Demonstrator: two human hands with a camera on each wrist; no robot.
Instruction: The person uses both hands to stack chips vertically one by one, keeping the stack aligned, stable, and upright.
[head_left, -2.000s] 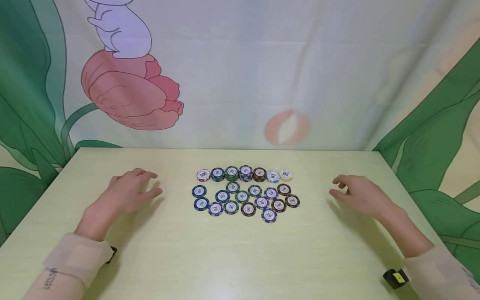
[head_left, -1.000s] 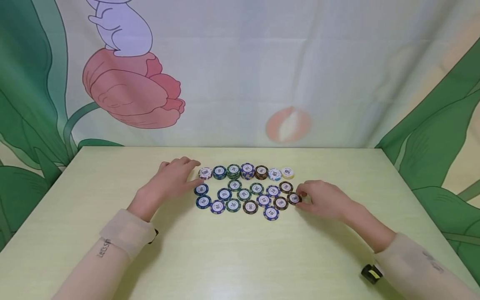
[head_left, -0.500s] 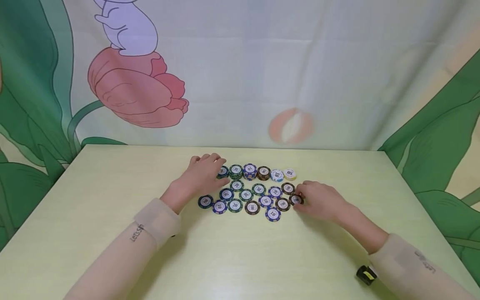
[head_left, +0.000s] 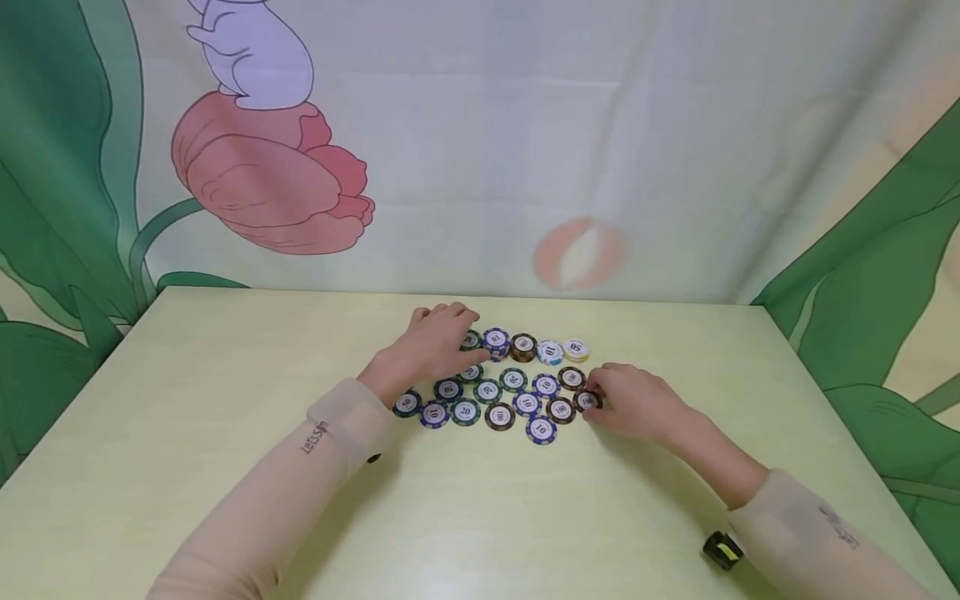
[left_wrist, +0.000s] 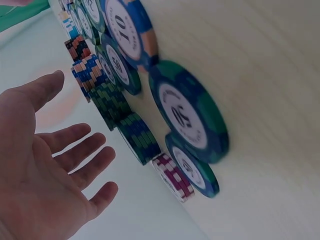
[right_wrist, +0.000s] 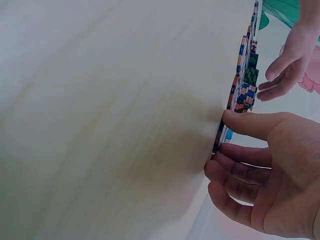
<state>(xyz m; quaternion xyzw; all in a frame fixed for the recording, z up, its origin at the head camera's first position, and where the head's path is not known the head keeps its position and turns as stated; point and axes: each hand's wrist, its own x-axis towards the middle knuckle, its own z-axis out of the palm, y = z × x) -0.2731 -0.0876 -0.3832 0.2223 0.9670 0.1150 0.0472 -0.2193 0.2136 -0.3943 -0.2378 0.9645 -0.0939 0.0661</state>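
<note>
My left hand (head_left: 429, 343) hovers over the left part of the back row of poker chip stacks, hiding some of them, its fingers spread and holding nothing. In the left wrist view its fingers (left_wrist: 92, 147) are apart from the green stack (left_wrist: 110, 102) and the blue-green stack (left_wrist: 141, 137). My right hand (head_left: 637, 400) pinches a black 100 chip (head_left: 587, 401) at the right end of the loose chips, thumb on the near side and fingers on the far side. In the right wrist view, that chip's edge (right_wrist: 218, 136) lies at the table surface between thumb and fingertips.
Several loose chips lie flat before the stacks, among them a green 20 chip (head_left: 466, 412) and a blue 10 chip (head_left: 542, 430). Blue (head_left: 496, 343), black (head_left: 523, 347) and yellow-edged (head_left: 575, 348) chips make up the back row's right side. A printed curtain (head_left: 450, 167) hangs behind the table (head_left: 480, 517).
My left hand has moved right from the table's left side to above the chip stacks. My right hand has come in from the right and taken hold of the black chip's edge.
</note>
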